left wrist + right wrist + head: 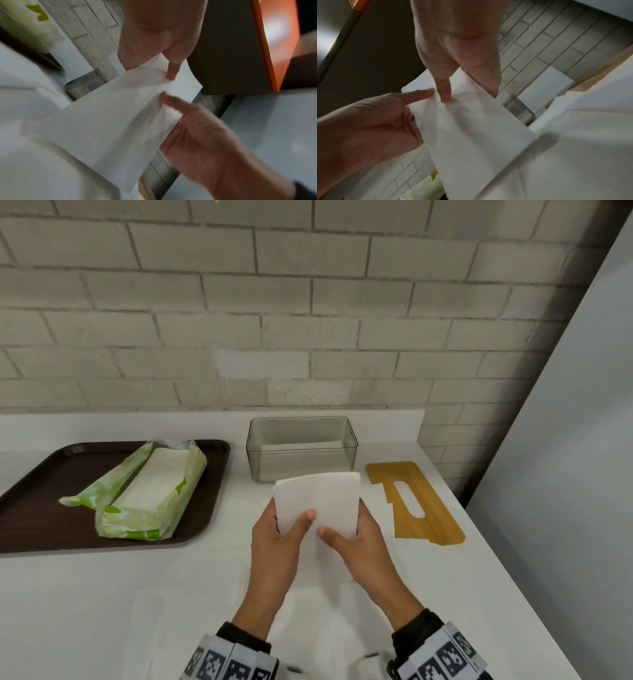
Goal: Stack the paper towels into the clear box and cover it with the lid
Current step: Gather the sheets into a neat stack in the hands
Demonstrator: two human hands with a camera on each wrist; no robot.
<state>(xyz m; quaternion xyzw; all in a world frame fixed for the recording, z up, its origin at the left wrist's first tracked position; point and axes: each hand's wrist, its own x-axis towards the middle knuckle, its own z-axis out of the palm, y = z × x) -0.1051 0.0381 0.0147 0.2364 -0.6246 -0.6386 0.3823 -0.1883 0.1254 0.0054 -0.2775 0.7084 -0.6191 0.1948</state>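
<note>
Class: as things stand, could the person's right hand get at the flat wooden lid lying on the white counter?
Probably not yet: the right hand and left hand both grip the white paper towel. Nothing lies between it and the wooden lid.

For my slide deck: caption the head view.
Both hands, left and right, hold a white embossed paper towel before the clear plastic box.

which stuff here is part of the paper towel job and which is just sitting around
Part of the job:
paper towel, held by left hand and right hand
clear box
wooden lid
green towel pack

Just lying about:
brown tray, under the pack
</note>
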